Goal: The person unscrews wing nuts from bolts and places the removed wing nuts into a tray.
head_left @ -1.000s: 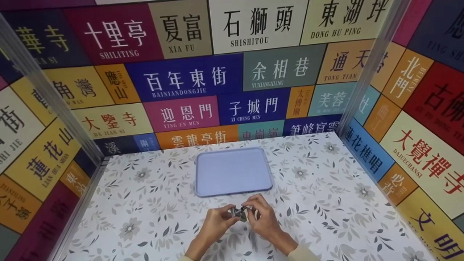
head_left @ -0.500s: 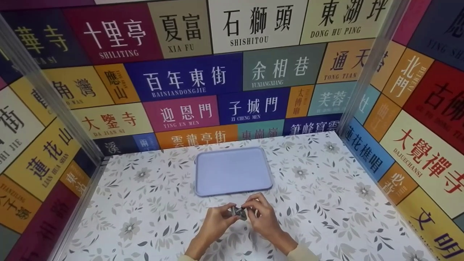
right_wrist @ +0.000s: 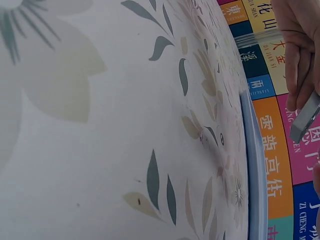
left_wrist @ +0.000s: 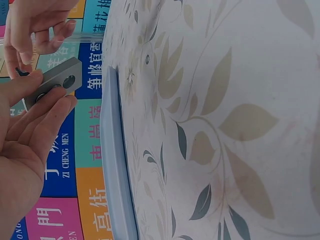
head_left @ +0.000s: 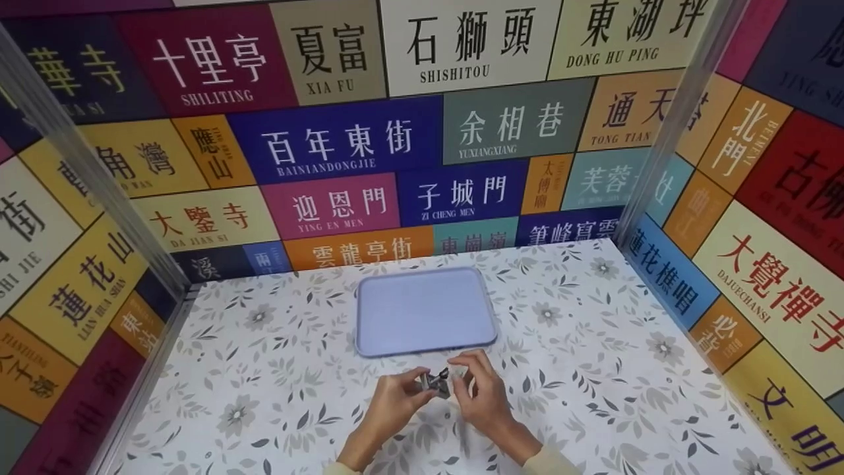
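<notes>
above floral tabletop (head_left: 297, 369), left hand (head_left: 391, 401) pinching grey metal piece (left_wrist: 57, 78), right hand (head_left: 484, 394) beside it, its grip unclear

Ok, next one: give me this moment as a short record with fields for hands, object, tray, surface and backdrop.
Left hand: the left hand pinches the metal piece between thumb and fingers
Right hand: the right hand is close beside it; contact unclear
Object: small, grey, with a round hole, raised off the table
Tray: pale blue tray, flat, beyond the hands
Surface: white with leaf and flower print
Backdrop: coloured panels with Chinese characters
</notes>
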Tool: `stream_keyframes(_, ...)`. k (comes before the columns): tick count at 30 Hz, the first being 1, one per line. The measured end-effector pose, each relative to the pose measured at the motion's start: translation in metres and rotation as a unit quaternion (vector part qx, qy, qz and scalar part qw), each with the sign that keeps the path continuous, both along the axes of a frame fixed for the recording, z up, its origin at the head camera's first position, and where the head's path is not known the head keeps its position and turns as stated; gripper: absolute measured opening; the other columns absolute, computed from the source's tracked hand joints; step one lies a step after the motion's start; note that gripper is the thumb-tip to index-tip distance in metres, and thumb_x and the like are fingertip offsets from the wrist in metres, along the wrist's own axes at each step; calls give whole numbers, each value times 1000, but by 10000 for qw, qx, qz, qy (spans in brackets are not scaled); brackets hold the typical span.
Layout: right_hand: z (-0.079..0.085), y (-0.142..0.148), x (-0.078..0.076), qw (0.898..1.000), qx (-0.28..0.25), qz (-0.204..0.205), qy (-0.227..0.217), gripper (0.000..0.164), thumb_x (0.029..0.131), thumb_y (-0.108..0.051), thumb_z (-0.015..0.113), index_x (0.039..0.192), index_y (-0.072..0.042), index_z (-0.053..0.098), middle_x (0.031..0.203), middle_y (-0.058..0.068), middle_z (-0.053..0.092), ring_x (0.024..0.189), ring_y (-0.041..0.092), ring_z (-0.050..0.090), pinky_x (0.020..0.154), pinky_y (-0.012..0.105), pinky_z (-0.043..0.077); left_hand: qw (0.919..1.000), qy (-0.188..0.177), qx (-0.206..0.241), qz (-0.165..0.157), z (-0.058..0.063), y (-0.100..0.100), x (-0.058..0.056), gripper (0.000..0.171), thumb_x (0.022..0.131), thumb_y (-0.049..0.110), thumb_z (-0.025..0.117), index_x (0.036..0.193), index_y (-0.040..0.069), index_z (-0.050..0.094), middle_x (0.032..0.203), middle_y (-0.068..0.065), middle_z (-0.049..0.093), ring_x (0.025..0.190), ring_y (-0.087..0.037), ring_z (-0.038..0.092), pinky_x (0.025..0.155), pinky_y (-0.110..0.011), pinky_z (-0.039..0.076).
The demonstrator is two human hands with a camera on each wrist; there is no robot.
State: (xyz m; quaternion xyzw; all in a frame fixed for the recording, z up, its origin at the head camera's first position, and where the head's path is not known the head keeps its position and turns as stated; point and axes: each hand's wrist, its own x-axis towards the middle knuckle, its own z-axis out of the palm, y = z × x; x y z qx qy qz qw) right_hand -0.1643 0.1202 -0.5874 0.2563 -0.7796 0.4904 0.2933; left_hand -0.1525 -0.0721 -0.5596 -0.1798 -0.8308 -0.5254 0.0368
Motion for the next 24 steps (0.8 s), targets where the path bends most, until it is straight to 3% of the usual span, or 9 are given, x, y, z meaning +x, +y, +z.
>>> stream_keyframes(4, -2, 1, 1, 9988, 289, -285, -276, 18, 94, -7, 64, 109, -15, 68, 110, -3, 60, 67, -4, 52, 57, 19, 48, 10000, 14, -47, 13, 0, 0, -1, 35, 84, 12, 80, 115, -3, 72, 87, -14, 78, 77, -15, 76, 64, -18, 57)
stream_keyframes(13, -3, -2, 3, 9957, 251, -86, -882, 11, 95, -17, 68, 104, -23, 67, 110, -6, 58, 66, -3, 53, 57, 16, 47, 10000, -39, -40, -43, -1, -1, -1, 37, 85, 9, 79, 118, -5, 70, 88, -15, 78, 76, -16, 76, 64, -16, 57)
stream_keyframes(17, -1, -2, 3, 9961, 238, 70, -841, 18, 94, -13, 69, 109, -23, 68, 111, -5, 59, 67, -2, 53, 54, 16, 45, 10000, 38, 9, -14, -3, -1, -1, 36, 84, 8, 80, 116, -5, 71, 85, -16, 78, 74, -15, 75, 63, -17, 57)
stream_keyframes(24, 1, -3, 1, 9974, 296, 502, -419, 31, 91, -1, 69, 119, -15, 67, 115, 2, 59, 66, 0, 54, 51, 11, 44, 9999, 94, -107, 37, -3, -2, -2, 36, 83, 10, 80, 116, -3, 72, 77, -10, 76, 64, -1, 66, 56, -17, 52)
